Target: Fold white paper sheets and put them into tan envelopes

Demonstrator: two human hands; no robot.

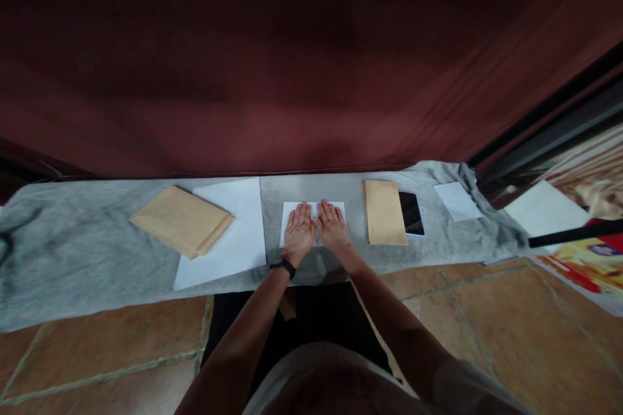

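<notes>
A folded white sheet of paper (pixel 289 213) lies on the grey cloth (pixel 82 253) in front of me. My left hand (pixel 298 232) rests flat on it, fingers stretched out, with a black band on the wrist. My right hand (pixel 333 227) lies flat beside it on the same sheet, thumbs nearly touching. Neither hand grips anything.
To the left a stack of brown envelopes (pixel 182 220) lies on a stack of large white sheets (pixel 233 233). To the right are a brown envelope (pixel 384 211), a dark phone (pixel 411 213) and a small white paper (pixel 456 200). A dark red curtain hangs behind; tiled floor lies in front.
</notes>
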